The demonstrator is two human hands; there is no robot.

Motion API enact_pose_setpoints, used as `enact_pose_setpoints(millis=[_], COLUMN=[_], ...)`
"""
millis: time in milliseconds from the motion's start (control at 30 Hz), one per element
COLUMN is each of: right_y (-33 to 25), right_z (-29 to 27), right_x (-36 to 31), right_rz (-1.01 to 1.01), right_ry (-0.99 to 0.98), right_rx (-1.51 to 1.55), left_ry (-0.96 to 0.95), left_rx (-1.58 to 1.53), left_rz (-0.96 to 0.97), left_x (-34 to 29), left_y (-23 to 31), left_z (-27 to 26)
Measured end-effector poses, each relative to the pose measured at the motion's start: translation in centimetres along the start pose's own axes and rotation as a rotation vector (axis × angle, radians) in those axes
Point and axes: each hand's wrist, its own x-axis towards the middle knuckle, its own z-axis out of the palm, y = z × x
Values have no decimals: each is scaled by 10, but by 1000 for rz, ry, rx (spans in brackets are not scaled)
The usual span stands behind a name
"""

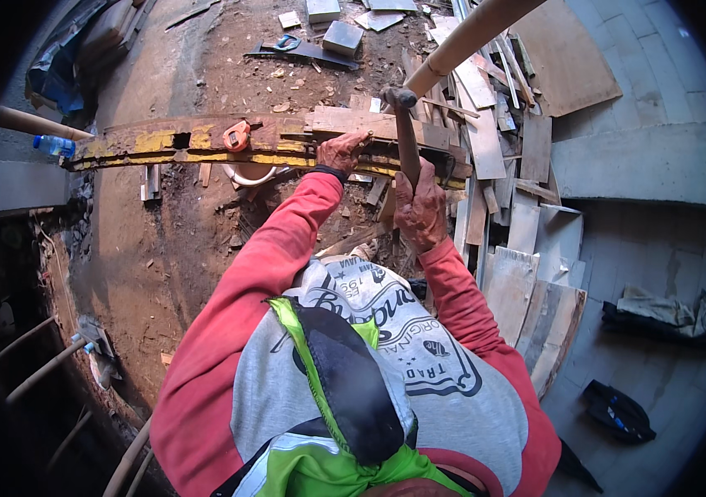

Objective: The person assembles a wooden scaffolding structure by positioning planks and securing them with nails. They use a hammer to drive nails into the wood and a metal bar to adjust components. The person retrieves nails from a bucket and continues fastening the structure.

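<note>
You've got a hammer (406,137) with a dull, dark metal head and a worn wooden handle, over a matt, rough-looking wood plank (386,124) on a surface (147,142) of splintery wood with chipped yellow paint. Tape measure (237,136) looks like smooth orange plastic, bottle (56,147) is shiny clear plastic, saw (313,56) has a dark metal blade. Your sleeves (241,277) are matt red cloth, pole (467,43) smooth bamboo-like wood, ground (133,248) rough dirt, floor tiles (643,248) smooth grey.
</note>
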Motion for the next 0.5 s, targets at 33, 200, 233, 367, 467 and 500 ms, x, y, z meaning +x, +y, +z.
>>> enact_pose_setpoints(millis=[33,200,233,367,467,500], right_y=[6,37,34,-6,-1,12], right_z=[5,15,14,-2,5,12], right_x=[-2,-8,-6,1,-6,-10], right_rz=[0,150,109,-74,-141,-114], right_ry=[-1,-301,-258,-49,48,37], right_rx=[9,-135,-126,-64,-68,-78], left_ry=[-9,-49,-52,-21,-32,-31], left_rx=[1,81,17,10,30,29], left_rz=[-12,-16,-36,-66,-96,-97], left_x=[-1,-5,-1,-3,-6,-6], left_y=[1,-1,-2,3,3,6], left_z=[-1,4,5,0,-2,-3])
